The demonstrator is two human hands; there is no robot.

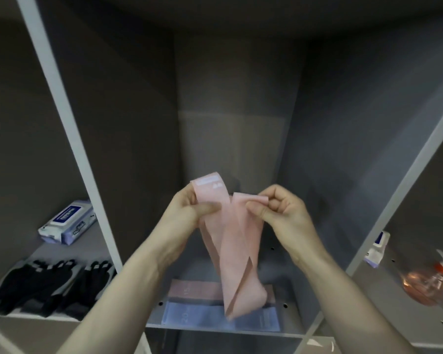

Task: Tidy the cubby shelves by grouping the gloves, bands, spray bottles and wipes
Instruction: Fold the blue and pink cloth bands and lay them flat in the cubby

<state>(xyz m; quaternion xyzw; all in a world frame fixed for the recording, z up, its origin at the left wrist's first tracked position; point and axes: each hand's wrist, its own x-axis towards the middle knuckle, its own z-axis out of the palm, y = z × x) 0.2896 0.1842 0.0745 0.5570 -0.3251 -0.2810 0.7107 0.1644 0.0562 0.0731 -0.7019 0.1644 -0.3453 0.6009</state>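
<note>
Hands meet at centre, each pinching a top end of one pink band: left hand at nine o'clock, right hand at three. It hangs twisted above a mauve band and a blue band lying on the middle cubby shelf. Black gloves and a wipes pack sit at eight o'clock, a spray bottle at four.

Head view looks down, close, into the middle cubby.

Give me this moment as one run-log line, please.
step: straightening band | left hand: pinches pink band | right hand: pinches its other end | middle cubby: dusty-pink band, blue band lying flat
</note>
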